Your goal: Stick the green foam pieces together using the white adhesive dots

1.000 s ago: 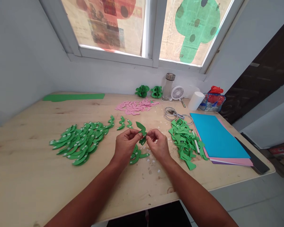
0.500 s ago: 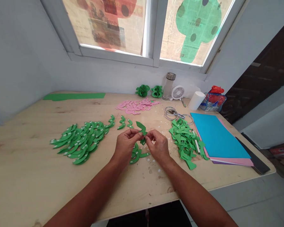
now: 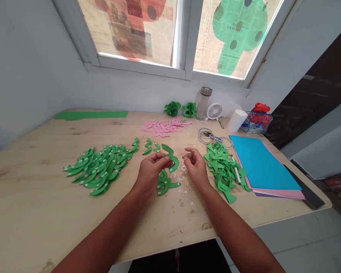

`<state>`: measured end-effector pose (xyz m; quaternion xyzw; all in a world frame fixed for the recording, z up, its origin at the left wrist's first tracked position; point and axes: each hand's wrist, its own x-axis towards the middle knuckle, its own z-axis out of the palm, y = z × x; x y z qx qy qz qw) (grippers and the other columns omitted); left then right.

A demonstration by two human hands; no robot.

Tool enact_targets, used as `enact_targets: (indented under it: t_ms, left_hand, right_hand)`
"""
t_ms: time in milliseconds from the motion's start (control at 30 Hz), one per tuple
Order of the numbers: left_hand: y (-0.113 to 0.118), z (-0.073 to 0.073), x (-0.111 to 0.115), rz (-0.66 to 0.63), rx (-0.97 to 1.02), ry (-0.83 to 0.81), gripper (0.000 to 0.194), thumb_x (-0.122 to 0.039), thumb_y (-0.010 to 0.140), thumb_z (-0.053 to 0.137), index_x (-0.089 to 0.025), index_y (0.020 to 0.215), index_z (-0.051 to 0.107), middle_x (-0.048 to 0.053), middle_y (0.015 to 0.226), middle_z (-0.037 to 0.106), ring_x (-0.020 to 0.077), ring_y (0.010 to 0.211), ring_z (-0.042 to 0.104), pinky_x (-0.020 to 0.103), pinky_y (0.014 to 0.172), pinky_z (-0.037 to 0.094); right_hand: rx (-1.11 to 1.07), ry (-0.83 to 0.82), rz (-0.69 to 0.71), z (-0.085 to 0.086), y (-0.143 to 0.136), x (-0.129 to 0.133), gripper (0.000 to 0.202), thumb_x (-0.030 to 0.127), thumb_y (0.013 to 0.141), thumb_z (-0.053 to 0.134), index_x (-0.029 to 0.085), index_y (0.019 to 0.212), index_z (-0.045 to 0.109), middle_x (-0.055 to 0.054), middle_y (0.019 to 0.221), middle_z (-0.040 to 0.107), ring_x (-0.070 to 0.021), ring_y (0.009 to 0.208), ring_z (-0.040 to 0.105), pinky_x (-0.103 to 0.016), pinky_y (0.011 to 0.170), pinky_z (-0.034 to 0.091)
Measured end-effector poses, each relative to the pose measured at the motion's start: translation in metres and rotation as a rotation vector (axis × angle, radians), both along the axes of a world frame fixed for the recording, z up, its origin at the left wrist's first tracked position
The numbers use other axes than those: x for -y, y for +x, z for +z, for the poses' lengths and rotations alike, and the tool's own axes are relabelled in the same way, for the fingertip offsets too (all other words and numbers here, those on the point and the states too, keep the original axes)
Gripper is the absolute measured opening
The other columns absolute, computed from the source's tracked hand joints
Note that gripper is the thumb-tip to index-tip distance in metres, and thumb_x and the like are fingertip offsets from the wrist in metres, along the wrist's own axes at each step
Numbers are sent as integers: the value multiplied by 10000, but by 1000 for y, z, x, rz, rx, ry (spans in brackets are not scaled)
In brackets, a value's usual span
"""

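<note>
Between its thumb and fingers my left hand [image 3: 152, 170] holds a curved green paper piece [image 3: 174, 163], raised over the table. My right hand [image 3: 197, 167] hovers just to the right of that piece, apart from it, fingers bent with a gap between thumb and forefinger. Under the held piece lie a few green curved pieces [image 3: 164, 186] with white squares on them. A large pile of similar green pieces [image 3: 102, 167] spreads to the left. Tiny white scraps [image 3: 183, 170] dot the wood between my hands.
Green offcuts [image 3: 220, 167] with a white pen, and blue sheets [image 3: 261, 163], lie to the right. Behind are pink cutouts [image 3: 165, 127], tape rings [image 3: 206, 135], a bottle [image 3: 204, 103], a small fan [image 3: 214, 111], a white roll [image 3: 236, 120] and two green paper balls [image 3: 172, 108].
My right hand has let go of the green piece and moved right, its fingers parting. The piece stays in my left hand, now turned so more of its curve shows.
</note>
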<state>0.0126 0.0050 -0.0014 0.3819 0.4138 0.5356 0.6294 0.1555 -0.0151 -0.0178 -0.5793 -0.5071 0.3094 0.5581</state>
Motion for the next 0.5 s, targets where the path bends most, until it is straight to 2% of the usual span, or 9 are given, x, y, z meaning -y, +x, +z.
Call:
enact_targets:
  t_ms: [133, 233, 333, 500]
  left_hand:
    - [-1, -1, -1, 0, 25, -3, 264, -273, 520, 779, -138, 656, 597, -15, 603, 593, 146, 579, 605, 314, 681, 512]
    - [0, -3, -1, 6, 7, 6, 265, -281, 525, 775, -140, 655, 593, -15, 591, 584, 144, 572, 596, 304, 654, 512]
    - [1, -3, 0, -19, -14, 6, 271, -313, 544, 768, -141, 676, 605, 0, 593, 601, 155, 585, 604, 302, 640, 513]
    - [0, -1, 2, -147, -22, -12, 309, -358, 616, 738, -128, 808, 661, 79, 743, 677, 182, 687, 631, 293, 634, 513]
  right_hand:
    - [-108, -65, 194, 3, -7, 3, 215, 309, 752, 555, 176, 906, 626, -43, 846, 653, -153, 742, 589, -258, 653, 457]
    - [-141, -99, 276, 3, -11, 5, 177, 316, 726, 593, 178, 835, 612, -28, 777, 649, -147, 694, 585, -248, 611, 454]
    - [-213, -127, 264, 3, -11, 4, 156, 321, 703, 612, 176, 751, 579, -2, 655, 613, -129, 589, 555, -235, 548, 441]
    - [-297, -79, 131, 8, -7, 2, 170, 335, 677, 619, 179, 713, 563, 18, 613, 581, -111, 545, 524, -234, 547, 434]
